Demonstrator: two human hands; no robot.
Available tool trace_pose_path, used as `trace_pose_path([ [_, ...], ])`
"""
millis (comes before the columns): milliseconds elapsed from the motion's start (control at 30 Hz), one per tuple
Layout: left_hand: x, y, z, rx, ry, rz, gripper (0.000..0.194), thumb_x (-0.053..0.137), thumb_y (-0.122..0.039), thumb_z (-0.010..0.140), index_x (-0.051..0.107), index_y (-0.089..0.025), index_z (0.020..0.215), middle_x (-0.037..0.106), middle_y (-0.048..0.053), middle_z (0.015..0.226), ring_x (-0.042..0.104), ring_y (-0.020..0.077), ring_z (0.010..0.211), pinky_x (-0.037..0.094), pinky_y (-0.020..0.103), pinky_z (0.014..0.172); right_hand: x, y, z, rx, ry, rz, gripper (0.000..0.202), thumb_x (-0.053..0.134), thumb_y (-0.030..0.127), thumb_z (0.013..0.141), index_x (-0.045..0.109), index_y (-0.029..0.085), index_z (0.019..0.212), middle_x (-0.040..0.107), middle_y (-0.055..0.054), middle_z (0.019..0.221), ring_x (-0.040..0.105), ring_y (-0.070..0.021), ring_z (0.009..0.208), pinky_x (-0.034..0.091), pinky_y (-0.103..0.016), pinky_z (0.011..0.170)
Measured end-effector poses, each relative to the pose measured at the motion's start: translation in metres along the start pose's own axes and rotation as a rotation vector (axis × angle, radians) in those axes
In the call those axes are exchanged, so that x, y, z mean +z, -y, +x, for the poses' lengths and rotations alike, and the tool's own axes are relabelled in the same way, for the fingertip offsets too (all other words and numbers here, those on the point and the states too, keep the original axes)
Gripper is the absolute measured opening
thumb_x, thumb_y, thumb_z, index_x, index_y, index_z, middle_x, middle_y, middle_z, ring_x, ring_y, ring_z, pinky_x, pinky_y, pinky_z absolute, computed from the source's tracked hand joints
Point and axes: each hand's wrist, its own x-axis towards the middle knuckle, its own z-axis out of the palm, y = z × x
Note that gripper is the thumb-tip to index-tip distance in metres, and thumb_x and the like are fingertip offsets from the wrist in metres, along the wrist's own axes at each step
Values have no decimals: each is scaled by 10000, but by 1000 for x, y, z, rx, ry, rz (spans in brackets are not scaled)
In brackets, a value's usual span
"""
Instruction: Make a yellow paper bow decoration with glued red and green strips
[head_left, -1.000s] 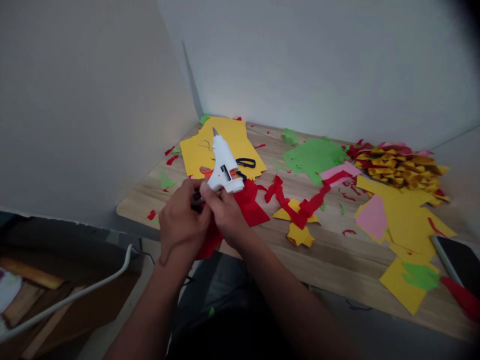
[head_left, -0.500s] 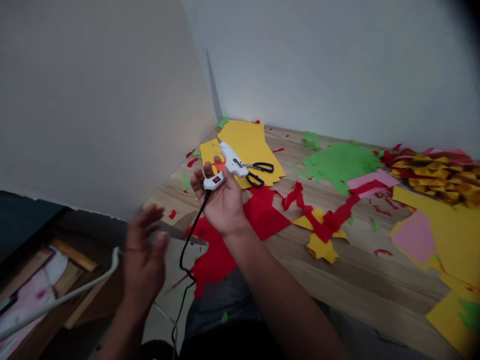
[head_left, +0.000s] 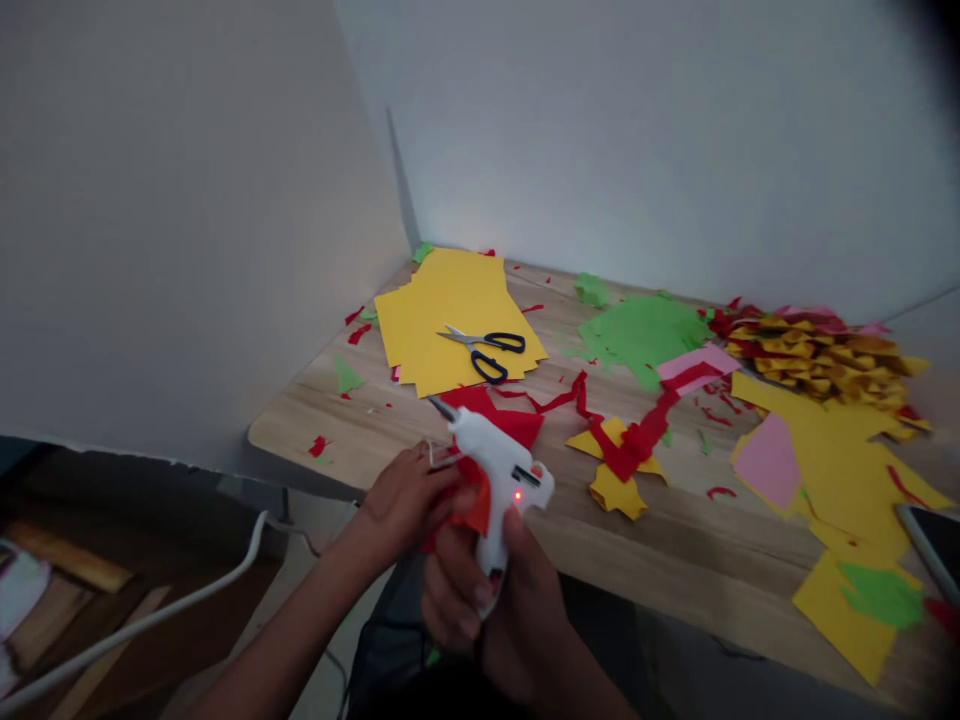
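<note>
My right hand is wrapped round the handle of a white glue gun, whose small red light glows and whose dark nozzle points up and left. My left hand reaches beside the gun's front, near its thin wire stand, with its fingers partly behind the gun; what they grip, if anything, is hidden. Red paper lies behind the gun at the table edge. Scissors with dark handles rest, blades apart, on yellow sheets.
Green paper, a yellow paper star and a heap of folded yellow pieces lie on the wooden table. A phone is at the right edge. A white curved bar stands lower left.
The glue gun has come down toward me, off the open palm and into my right hand's grip. My left hand has moved to the gun's front. The view has shifted right.
</note>
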Motion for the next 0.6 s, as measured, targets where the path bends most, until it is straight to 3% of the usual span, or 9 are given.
trace_pose_path([
  [67,-12,7,-3,56,-65,-62,133,572,-221,901,688,-223,837,720,38,891,659,191,881,536,318,813,-9,4,-23,-68,-88,-81,407,607,627,881,632,241,1006,405,88,534,277,-63,385,333,-186,396],
  [167,-44,12,5,-60,-391,-98,104,566,-274,936,655,-235,899,712,15,902,659,168,850,530,315,794,-21,17,-46,-178,-245,-215,395,618,608,885,618,241,1031,528,63,578,347,-62,368,392,-188,356],
  [267,-78,7,33,-204,-767,-31,86,618,-348,925,653,-270,926,696,-3,926,648,175,867,498,352,784,-28,32,-54,-331,-406,-358,359,631,575,884,618,225,964,537,69,525,385,-62,330,412,-185,322],
  [367,-103,9,77,-168,-1003,6,199,567,-379,967,668,-208,981,683,46,967,625,183,920,444,397,780,-30,45,-55,-367,-495,-424,373,646,578,862,609,212,921,517,80,490,403,-63,303,406,-178,300],
  [467,-106,24,125,-147,-1003,88,169,664,-314,886,686,-158,947,693,41,986,600,192,982,438,427,910,-34,54,-60,-328,-504,-464,395,646,579,859,600,202,969,527,78,481,434,-81,303,424,-194,299],
  [533,-94,30,148,-260,-842,133,176,703,-300,830,710,-174,953,686,35,1024,580,225,1023,414,484,981,-38,59,-67,-321,-516,-496,381,654,550,862,596,192,979,530,77,471,444,-94,296,441,-214,299],
  [600,-72,22,161,-333,-785,141,306,681,-221,815,689,-202,1121,633,58,1186,519,293,1171,372,555,1018,-43,64,-78,-363,-586,-517,337,658,503,869,602,187,972,529,76,466,462,-103,299,446,-218,304],
])
